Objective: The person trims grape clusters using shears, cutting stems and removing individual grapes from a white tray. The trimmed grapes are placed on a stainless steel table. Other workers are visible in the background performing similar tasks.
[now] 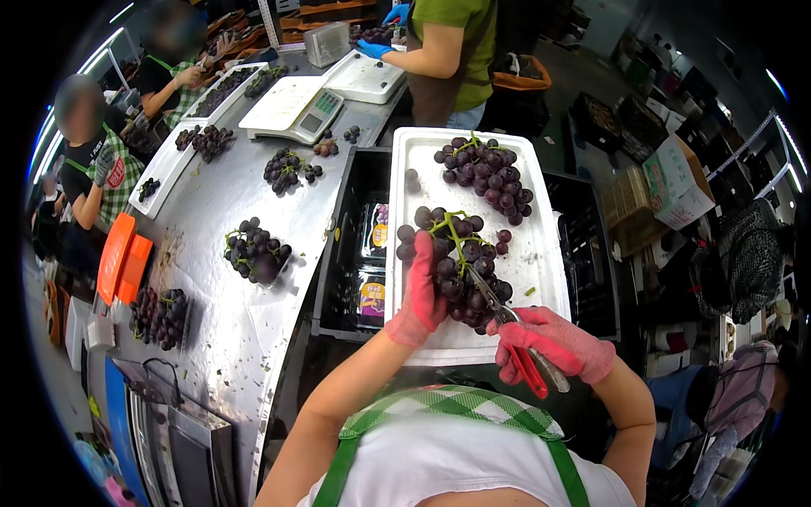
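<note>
My left hand (423, 291), in a pink glove, supports the left side of a bunch of dark grapes (469, 295) with green stems. My right hand (551, 342), gloved alike, holds snips (491, 295) with a red handle grip, their blades among the stems of that bunch. Under both hands lies a white foam tray (548, 253). A second bunch of purple grapes (491, 174) rests at the tray's far end, and a loose grape (412, 174) lies at its left side. A cut piece of green stem (530, 291) sits on the tray right of the held bunch.
A black crate (345, 209) with labelled packs stands under the tray. The metal table (234, 342) at left bears grape bunches (256, 250), a white scale (291, 111) and an orange plastic holder (123, 260). A co-worker in blue gloves (374, 49) stands beyond; others are at the left.
</note>
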Tool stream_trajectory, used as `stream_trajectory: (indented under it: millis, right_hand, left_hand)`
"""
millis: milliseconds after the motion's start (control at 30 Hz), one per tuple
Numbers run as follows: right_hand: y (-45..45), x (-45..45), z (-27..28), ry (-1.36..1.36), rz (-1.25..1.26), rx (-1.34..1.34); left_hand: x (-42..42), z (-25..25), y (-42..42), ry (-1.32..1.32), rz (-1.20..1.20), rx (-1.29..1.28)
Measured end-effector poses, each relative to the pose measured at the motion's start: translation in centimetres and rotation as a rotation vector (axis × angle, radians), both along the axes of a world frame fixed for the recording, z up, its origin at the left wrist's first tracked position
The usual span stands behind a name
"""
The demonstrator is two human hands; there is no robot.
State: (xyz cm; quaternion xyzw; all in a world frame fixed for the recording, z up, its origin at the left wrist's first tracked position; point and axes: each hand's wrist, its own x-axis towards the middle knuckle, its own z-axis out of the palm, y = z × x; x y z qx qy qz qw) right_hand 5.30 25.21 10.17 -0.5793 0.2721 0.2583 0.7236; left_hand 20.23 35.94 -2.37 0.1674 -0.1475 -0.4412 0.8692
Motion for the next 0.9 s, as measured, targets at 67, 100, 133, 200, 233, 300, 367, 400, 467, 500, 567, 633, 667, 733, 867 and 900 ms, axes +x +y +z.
stream_trajectory:
  millis: [67,100,133,200,233,300,367,400,467,500,567,633,667,733,867,900]
  right_hand:
    - [0.0,0.1,0.1,0.028,-0.022,0.052]
    - [0.1,0.1,0.1,0.014,-0.036,0.067]
    - [0.2,0.1,0.2,0.001,-0.049,0.081]
    - [0.4,0.1,0.2,-0.014,-0.07,0.098]
    - [0.4,0.0,-0.1,-0.017,-0.078,0.1]
    - [0.5,-0.1,-0.3,-0.02,-0.089,0.089]
    - [0.5,-0.2,-0.5,-0.021,-0.098,0.064]
    - [0.5,-0.2,-0.6,-0.032,-0.098,0.056]
    - [0.5,-0.4,-0.8,-0.052,-0.1,0.04]
    - [0.4,-0.4,-0.9,-0.055,-0.098,0.024]
    - [0.2,-0.7,-1.0,-0.062,-0.094,-0.009]
    - [0.3,-1.2,-0.8,-0.056,-0.166,0.031]
    - [0.2,-1.5,-0.8,-0.053,-0.201,0.051]
    - [-0.2,-2.2,-0.9,-0.087,-0.288,0.035]
    - [-0.3,-2.5,-0.2,-0.075,-0.229,0.169]
    - [-0.1,-2.5,0.0,-0.07,-0.195,0.199]
  left_hand:
    - [0.1,-0.3,0.0,-0.008,-0.006,-0.022]
    - [0.0,-0.2,0.0,-0.008,-0.003,-0.014]
    - [0.0,0.0,0.0,-0.009,0.0,-0.007]
    - [-0.1,0.3,0.0,0.0,0.009,0.013]
    - [-0.2,0.5,0.0,0.01,0.015,0.027]
    - [-0.2,0.6,-0.1,0.015,0.011,0.034]
    - [-0.2,0.5,0.0,0.007,-0.012,0.022]
    - [-0.2,0.5,0.0,0.001,-0.007,0.02]
    - [-0.2,0.4,-0.1,-0.009,0.001,0.018]
    - [-0.2,0.5,-0.2,-0.005,0.004,0.007]
    - [-0.3,0.5,-0.2,0.003,0.011,-0.013]
    - [-0.3,0.3,-0.2,0.036,0.016,0.02]
    - [-0.2,0.2,-0.2,0.053,0.019,0.037]
    - [-0.1,0.1,-0.2,0.035,-0.006,0.025]
    - [0.1,-0.8,-0.3,0.057,-0.004,0.034]
    - [0.0,-0.5,-0.3,0.04,0.004,0.054]
